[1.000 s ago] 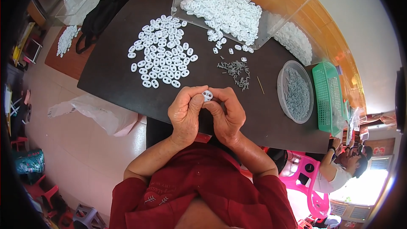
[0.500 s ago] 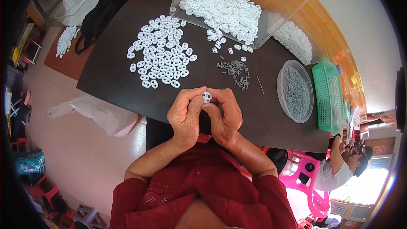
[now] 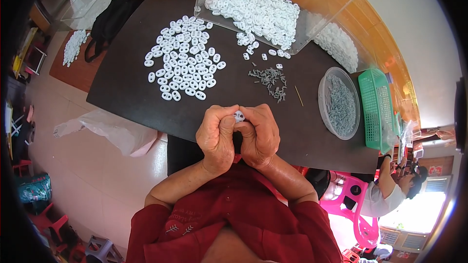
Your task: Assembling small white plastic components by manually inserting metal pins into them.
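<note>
A small oval white plastic piece with two holes (image 3: 239, 116) is pinched between both hands at the table's near edge. My left hand (image 3: 216, 139) grips it from one side with thumb and forefinger, the other fingers curled in. From the opposite side my right hand (image 3: 261, 136) presses it between thumb and fingertips. Fingers cover part of the piece. Beyond the hands, many matching white pieces (image 3: 183, 61) lie spread on the dark table. A little heap of short grey pins or screws (image 3: 270, 80) lies right of them, beside a thin brownish stick (image 3: 299, 96).
At the back stands a clear box (image 3: 304, 44) heaped with white pieces. A round tub (image 3: 321, 102) of grey metal bits and a green basket (image 3: 378, 112) stand at right. Someone sits beyond a pink chair (image 3: 358, 204). A plastic bag (image 3: 112, 131) hangs at left.
Both hands have shifted slightly toward me with the white piece. The thumbs now cover more of it, and the right thumb has come up against it.
</note>
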`<act>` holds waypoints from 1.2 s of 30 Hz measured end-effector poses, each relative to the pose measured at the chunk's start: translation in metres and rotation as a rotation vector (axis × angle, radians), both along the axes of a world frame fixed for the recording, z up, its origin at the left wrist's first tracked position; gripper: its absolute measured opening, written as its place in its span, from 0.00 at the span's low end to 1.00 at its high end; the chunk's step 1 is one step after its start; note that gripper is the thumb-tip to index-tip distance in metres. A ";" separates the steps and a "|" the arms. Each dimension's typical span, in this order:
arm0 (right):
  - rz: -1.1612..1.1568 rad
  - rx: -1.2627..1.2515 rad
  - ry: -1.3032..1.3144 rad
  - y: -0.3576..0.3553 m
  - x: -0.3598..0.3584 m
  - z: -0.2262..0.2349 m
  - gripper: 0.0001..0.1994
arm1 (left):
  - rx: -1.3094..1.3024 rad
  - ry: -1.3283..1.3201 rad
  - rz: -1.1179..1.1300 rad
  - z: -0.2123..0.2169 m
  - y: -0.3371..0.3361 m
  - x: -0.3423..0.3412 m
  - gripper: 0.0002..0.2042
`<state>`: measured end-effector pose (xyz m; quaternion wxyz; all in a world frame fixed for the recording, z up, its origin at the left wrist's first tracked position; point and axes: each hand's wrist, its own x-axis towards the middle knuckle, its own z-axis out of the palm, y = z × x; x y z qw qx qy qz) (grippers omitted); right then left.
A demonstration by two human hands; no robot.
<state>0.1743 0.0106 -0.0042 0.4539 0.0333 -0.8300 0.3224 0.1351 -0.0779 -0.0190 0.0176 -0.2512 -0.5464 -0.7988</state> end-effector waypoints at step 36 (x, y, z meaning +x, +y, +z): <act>-1.091 0.441 -0.250 0.356 -0.001 0.120 0.09 | -0.408 -0.187 -0.274 0.005 0.015 -0.055 0.10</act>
